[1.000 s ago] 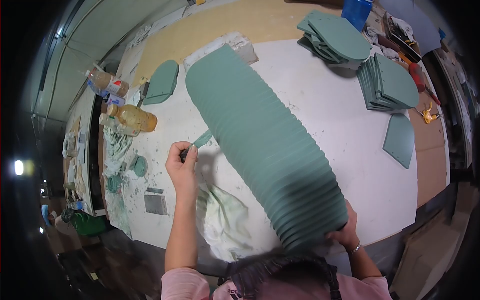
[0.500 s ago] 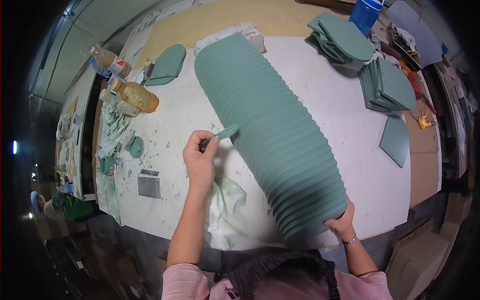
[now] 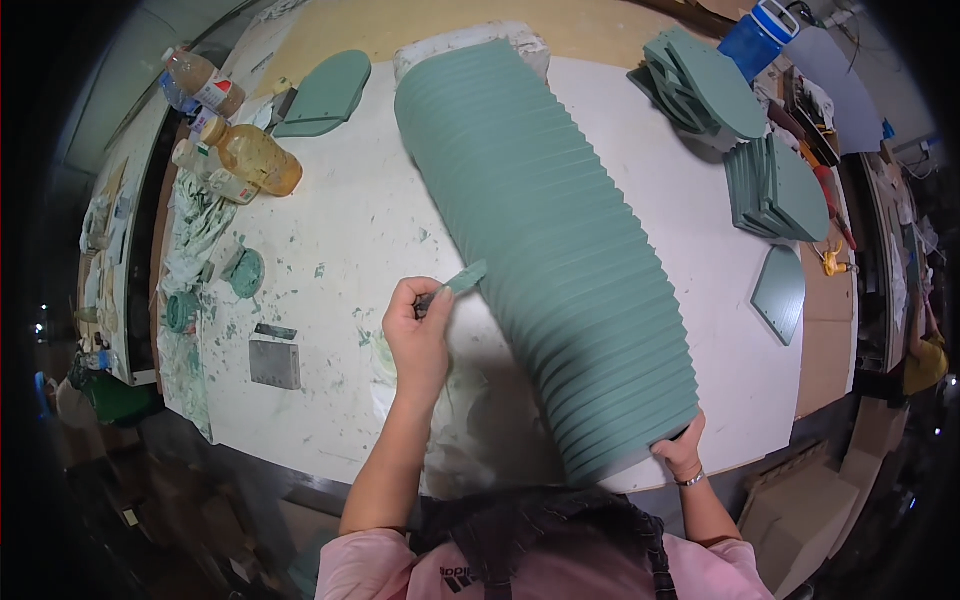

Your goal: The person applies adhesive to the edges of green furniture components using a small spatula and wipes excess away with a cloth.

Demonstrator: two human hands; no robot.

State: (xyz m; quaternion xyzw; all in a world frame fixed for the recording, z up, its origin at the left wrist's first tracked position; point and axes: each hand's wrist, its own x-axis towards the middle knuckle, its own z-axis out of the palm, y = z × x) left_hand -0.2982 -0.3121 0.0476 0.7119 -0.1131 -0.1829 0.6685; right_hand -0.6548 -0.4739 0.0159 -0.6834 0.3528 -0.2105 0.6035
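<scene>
A long green ribbed piece with a rounded body (image 3: 550, 250) lies slantwise across the white table, its far end on a whitish block (image 3: 535, 42). My left hand (image 3: 415, 330) is closed round a small putty knife, its blade (image 3: 466, 278) smeared with green paste. The blade's tip meets the left edge of the ribs, about midway along. My fingers mostly hide the dark handle. At the near right corner, my right hand (image 3: 684, 452) grips the end of the ribbed piece, thumb on its end face and the other fingers largely hidden behind it.
Left of the piece are a grey metal block (image 3: 274, 363), a paste-covered round lid (image 3: 246, 272) and several bottles (image 3: 255, 158). A rounded green panel (image 3: 325, 95) lies at the far left. Stacked green panels (image 3: 775, 188) and a blue jug (image 3: 757, 42) stand at the right.
The view has shifted, so the table's things sit differently in it. The putty knife has tilted more steeply, its tip still at the ribs' left edge. My right hand keeps its grip.
</scene>
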